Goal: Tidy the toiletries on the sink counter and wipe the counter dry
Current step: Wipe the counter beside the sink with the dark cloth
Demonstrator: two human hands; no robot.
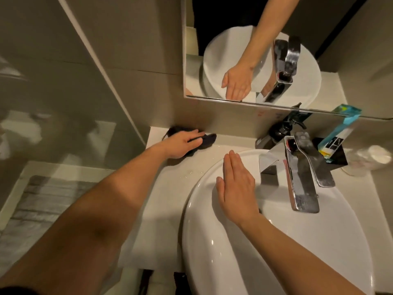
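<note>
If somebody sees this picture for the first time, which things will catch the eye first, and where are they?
The eye goes first to the large white basin at lower right, where the right hand lies flat and open on its rim. Next comes the left hand, which presses a dark cloth onto the counter in the back left corner. The shiny chrome faucet and its mirror reflection stand out behind the basin.

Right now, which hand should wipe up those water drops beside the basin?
Left. The left hand presses the dark cloth on the counter, close behind the droplets. The right hand lies flat and empty on the basin.
</note>
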